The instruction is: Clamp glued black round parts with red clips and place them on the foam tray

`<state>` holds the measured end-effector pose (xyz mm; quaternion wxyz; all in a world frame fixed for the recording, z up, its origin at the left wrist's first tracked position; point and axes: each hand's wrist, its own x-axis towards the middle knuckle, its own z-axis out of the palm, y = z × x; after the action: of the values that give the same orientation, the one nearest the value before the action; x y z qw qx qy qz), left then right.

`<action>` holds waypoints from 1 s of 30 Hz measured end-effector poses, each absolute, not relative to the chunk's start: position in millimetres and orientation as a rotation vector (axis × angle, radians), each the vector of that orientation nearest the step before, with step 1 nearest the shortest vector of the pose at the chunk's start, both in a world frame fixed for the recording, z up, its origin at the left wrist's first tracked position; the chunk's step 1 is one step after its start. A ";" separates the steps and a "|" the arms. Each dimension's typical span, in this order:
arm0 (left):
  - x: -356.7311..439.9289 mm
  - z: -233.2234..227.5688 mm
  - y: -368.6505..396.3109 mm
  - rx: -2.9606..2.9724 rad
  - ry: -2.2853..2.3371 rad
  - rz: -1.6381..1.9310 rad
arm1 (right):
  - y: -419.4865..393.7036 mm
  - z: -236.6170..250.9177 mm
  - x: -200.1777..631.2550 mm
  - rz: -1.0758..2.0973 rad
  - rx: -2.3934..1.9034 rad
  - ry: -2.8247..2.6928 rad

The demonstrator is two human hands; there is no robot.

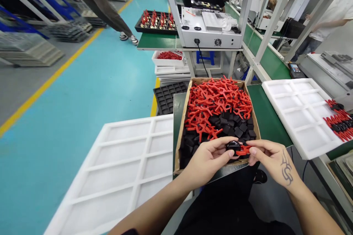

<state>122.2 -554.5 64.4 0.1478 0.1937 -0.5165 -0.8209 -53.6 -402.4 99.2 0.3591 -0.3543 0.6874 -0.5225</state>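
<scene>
Two bare hands meet at lower centre of the frame, over the near edge of an open brown cardboard box. Left hand has its grip closed on a small glossy black rounded plastic part, thumb and fingers pinching it. Right hand, tattoo on its back, has its grip closed on a small red X-shaped plastic piece, which touches the black part. Box holds a heap of red X-shaped plastic pieces toward its far side and black square plastic parts nearer the hands; it sits on a green table. Lower left of frame: white foam tray with rectangular compartments, just beside the box. Right of frame: second white foam compartment tray, with a cluster of assembled red-and-black clips at its right edge. Upper centre: grey-white machine housing, with a black tray of red parts to its left. Other people stand at top left, top centre and upper right.
</scene>
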 end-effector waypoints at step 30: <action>41.3 124.2 -674.7 0.019 -2.641 -0.336 | -361.4 100.1 -70.8 -1.607 -0.766 1.995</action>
<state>41.3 -674.7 124.2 0.2375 0.0068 -0.9636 -0.1226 -70.8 -361.4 100.1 0.2317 -0.2788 0.7258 -0.5846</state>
